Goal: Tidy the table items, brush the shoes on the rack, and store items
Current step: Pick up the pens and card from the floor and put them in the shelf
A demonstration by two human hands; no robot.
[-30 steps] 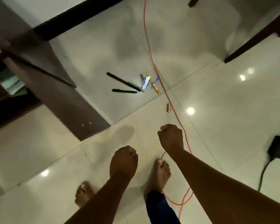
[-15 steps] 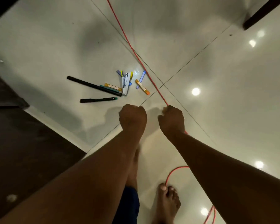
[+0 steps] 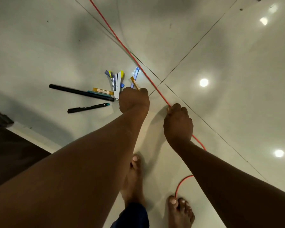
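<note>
Left hand (image 3: 134, 101) curled over small orange stick (image 3: 135, 83); right hand (image 3: 178, 124) fisted by thin red cable (image 3: 122, 45), contents unseen. Gather pens singly, avoid snagging cable.

Both forearms bare, reaching down and forward from bottom edge toward 12 o'clock. Left hand (image 3: 134, 101) fisted, knuckles up, fingers curled under; whether it holds anything, unclear. Right hand (image 3: 178, 122) at 4 o'clock of left, well apart, fingers curled. Two bare feet below, toes toward 12 o'clock.

black pens (image 3: 81, 92): 2 | staplers (image 3: 116, 85): 1 | red cables (image 3: 122, 45): 1 | hands (image 3: 134, 100): 2
</note>
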